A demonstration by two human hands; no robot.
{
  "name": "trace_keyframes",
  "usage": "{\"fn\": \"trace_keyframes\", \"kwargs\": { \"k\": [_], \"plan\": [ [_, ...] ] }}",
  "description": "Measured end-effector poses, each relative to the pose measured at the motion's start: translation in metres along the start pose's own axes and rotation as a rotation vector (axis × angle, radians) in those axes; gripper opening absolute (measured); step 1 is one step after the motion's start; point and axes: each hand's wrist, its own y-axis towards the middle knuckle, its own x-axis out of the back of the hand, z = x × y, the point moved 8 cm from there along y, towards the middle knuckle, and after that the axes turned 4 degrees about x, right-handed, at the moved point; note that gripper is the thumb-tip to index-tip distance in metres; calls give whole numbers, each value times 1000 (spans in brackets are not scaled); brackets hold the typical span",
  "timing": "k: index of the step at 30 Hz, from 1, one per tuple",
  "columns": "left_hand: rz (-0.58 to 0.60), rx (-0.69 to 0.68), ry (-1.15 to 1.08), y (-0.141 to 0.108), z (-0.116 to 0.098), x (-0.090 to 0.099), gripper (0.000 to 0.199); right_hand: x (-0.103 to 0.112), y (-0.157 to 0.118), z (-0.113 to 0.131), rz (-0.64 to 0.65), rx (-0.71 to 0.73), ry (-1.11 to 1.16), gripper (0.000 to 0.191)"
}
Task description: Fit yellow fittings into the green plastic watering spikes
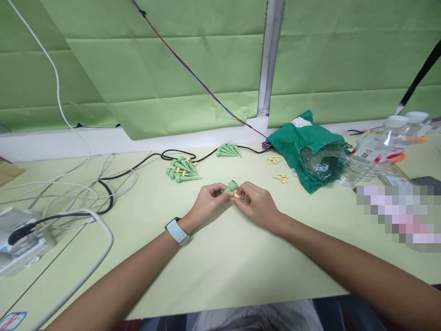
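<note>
Near the middle of the table, my left hand (212, 202) is closed around a green cone piece (231, 186), its wide round end facing up and right. My right hand (257, 204) pinches a small yellow piece (236, 195) against the side of the cone. Behind my left hand lies a pile of green cones with yellow pieces on them (182, 170). Several plain green cones (228, 150) lie fanned out further back. Two small heaps of yellow pieces, a rear one (274, 160) and a front one (281, 178), rest to the right.
A torn green bag (310, 147) with clear plastic inside lies at the right rear, beside clear bottles (370, 147). Cables and a white power strip (24, 234) cover the left side. Green sheets (165, 69) hang behind the table (220, 276).
</note>
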Motion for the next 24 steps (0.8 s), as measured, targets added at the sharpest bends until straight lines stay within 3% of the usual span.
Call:
{"fn": "trace_keyframes", "kwargs": {
  "k": [4, 11, 16, 21, 24],
  "plan": [
    [-16, 10, -7, 0, -1, 2, 25, -5, 0, -3, 78, -16, 61, 21],
    [-13, 14, 7, -1, -5, 0, 25, 2, 0, -4, -27, -34, 85, 17],
    [-25, 24, -18, -2, -5, 1, 23, -5, 1, -5, 93, -59, 72, 30],
    [-26, 30, -14, -2, -6, 0, 24, -1, 0, -5, 18, -30, 108, 15],
    [-25, 30, -23, -2, -7, 0, 24, 0, 0, -6, 12, -48, 93, 16]
  ]
}}
